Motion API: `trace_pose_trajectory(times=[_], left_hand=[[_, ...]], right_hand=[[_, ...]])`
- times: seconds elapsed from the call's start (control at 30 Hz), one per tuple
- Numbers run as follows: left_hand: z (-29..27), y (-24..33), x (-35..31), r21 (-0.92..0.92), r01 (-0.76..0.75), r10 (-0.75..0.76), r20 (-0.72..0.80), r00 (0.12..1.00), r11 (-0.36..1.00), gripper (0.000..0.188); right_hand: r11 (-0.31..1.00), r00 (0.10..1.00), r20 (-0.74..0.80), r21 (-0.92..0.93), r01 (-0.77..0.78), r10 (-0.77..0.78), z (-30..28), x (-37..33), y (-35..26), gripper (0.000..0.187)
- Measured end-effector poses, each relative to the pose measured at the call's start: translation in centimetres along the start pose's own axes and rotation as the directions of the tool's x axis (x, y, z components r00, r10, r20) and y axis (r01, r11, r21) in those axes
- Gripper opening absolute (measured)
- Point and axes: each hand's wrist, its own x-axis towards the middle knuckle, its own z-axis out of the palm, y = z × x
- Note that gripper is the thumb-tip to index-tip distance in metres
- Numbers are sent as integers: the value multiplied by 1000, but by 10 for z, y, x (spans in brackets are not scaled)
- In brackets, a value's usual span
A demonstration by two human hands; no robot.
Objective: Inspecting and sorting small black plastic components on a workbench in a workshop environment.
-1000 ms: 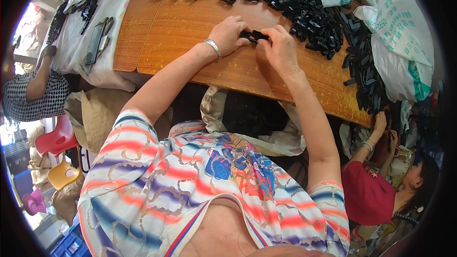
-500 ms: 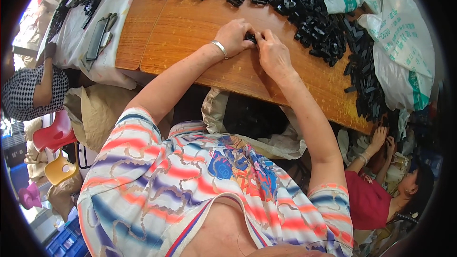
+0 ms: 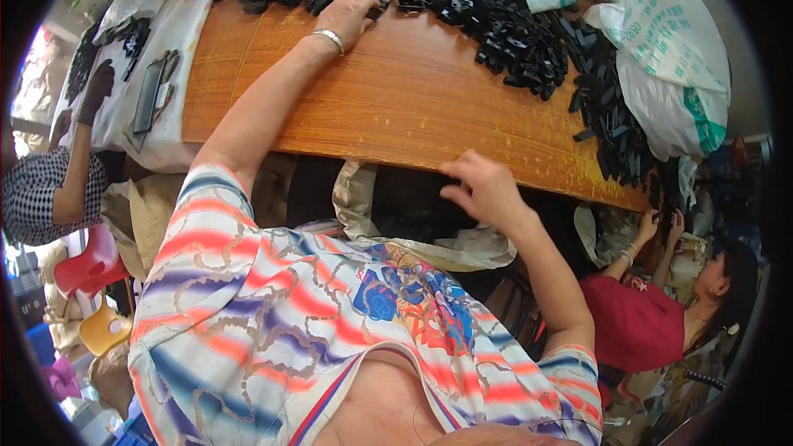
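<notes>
A pile of small black plastic pieces point(image 3: 529, 54) spreads along the far side of the brown wooden table point(image 3: 372, 99). My left hand point(image 3: 345, 18) is at the near edge of this pile, with its fingers bent and closed on a black piece; the fingertips partly blend into the dark pieces. Over the table's front edge hangs my right hand point(image 3: 489, 188), slightly smeared by motion. Its thumb and fingers are apart and nothing shows between them. Below it, between the table and my body, is an open pale sack point(image 3: 462, 253) with a dark inside.
White bags with green print point(image 3: 673, 49) stand at the far right beside more black pieces. A person in a dark red top point(image 3: 632, 322) works at the right. Another, in a checked garment point(image 3: 49, 190), sits at the left near a covered table, a red chair point(image 3: 92, 263) and a yellow chair point(image 3: 106, 326).
My hands were together over the table, holding a small black piece. The left has moved away to the pile; the right has drawn back to the front edge and opened, without the piece.
</notes>
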Motion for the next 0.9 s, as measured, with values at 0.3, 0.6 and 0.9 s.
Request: trace_pose_trajectory(times=[0.3, 0.6, 0.9], left_hand=[[-9, 78, -20, -223, -25, 48, 95, 994, 975, 24], [-3, 136, -54, -389, -118, 154, 63, 986, 914, 25], [-11, 131, -68, -407, -68, 80, 12, 997, 911, 31]], right_hand=[[838, 850, -515, -413, -357, 108, -45, 93, 106, 23], [938, 887, -430, -346, 13, -170, -21, 101, 92, 22], [977, 870, -490, -150, -149, 57, -17, 91, 81, 24]])
